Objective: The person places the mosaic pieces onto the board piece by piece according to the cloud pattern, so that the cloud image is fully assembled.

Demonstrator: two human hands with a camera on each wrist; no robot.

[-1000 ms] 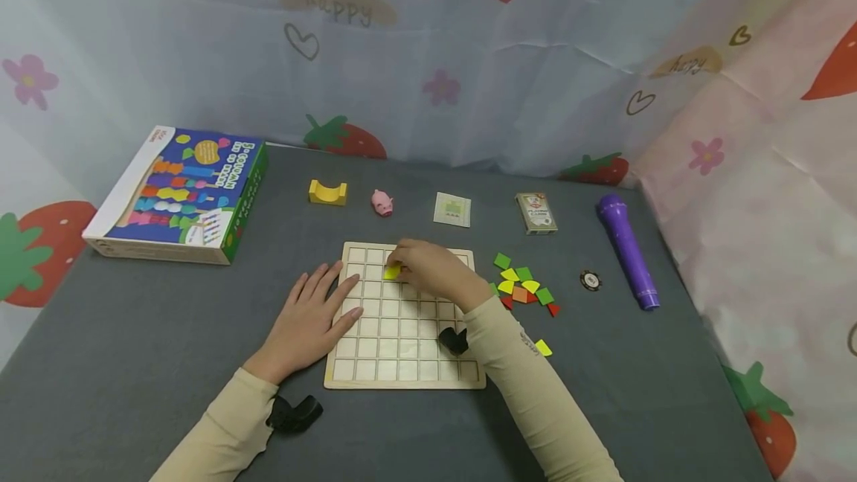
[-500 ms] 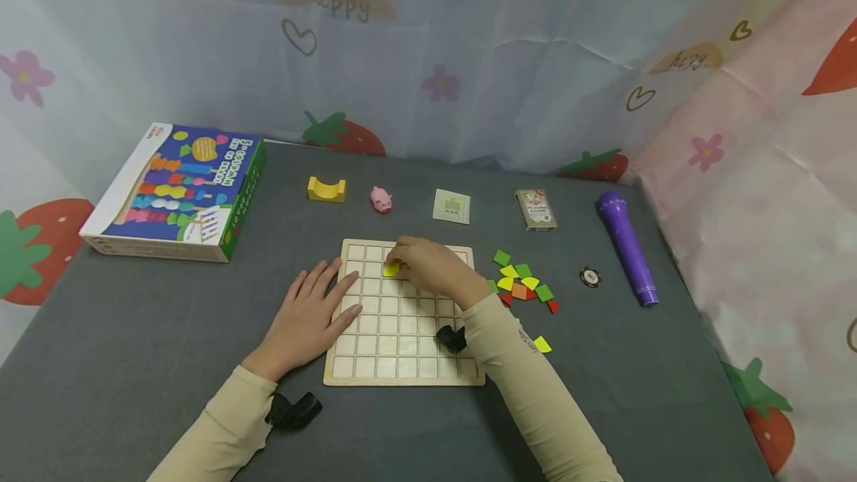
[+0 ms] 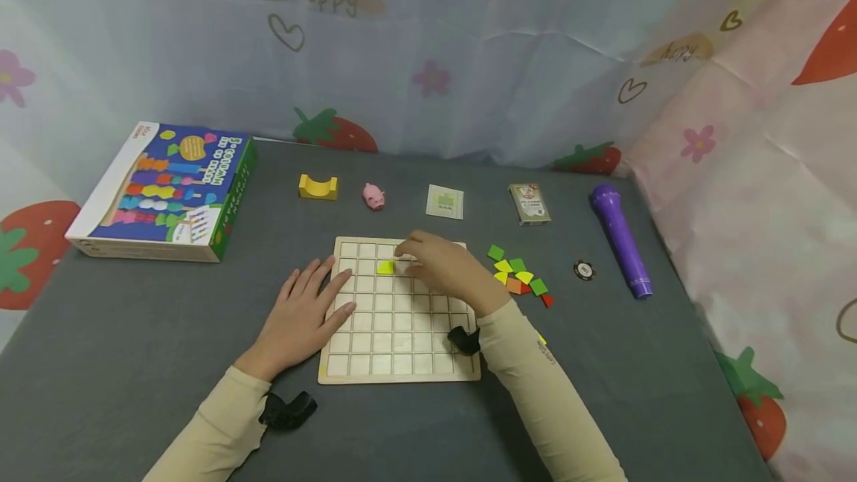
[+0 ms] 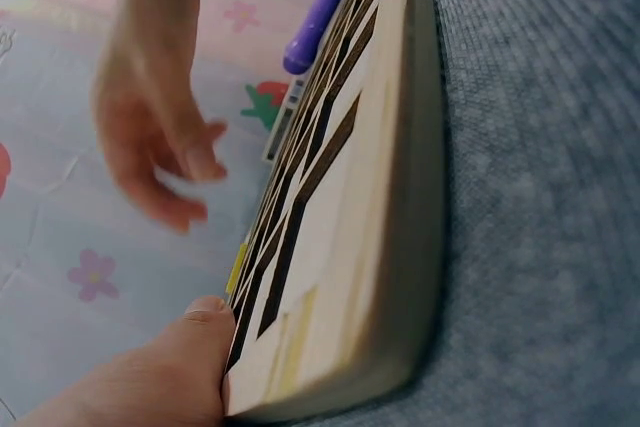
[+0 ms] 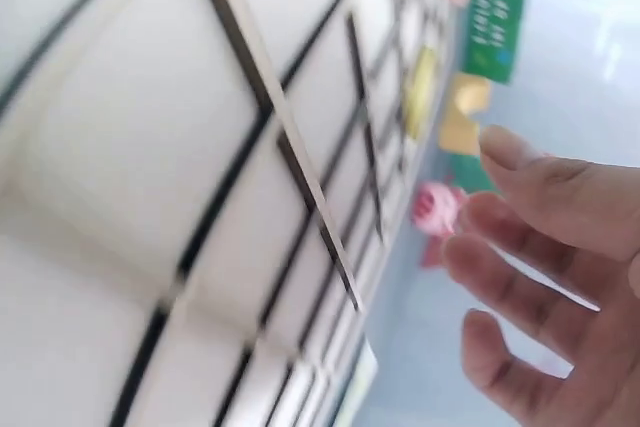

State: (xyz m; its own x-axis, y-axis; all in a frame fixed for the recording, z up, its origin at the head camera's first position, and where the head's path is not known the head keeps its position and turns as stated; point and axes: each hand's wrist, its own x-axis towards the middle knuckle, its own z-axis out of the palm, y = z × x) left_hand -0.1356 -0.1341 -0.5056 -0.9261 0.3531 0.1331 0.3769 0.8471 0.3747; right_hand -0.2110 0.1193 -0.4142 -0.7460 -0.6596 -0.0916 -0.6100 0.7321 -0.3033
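Observation:
A wooden grid board lies on the grey table. One yellow tile sits in a cell near its top edge, also visible as yellow tile. My left hand rests flat with straight fingers on the board's left edge. My right hand hovers over the upper board just right of the yellow tile, fingers loosely bent and holding nothing. A pile of green, yellow, orange and red tiles lies right of the board.
Along the back sit a colourful game box, a yellow arch block, a pink pig, a small card and a card deck. A purple torch and a poker chip lie right. Printed cloth walls surround the table.
My right hand has let go of the yellow tile and drawn back to the right, leaving the tile in its cell. The left hand stayed on the board's edge.

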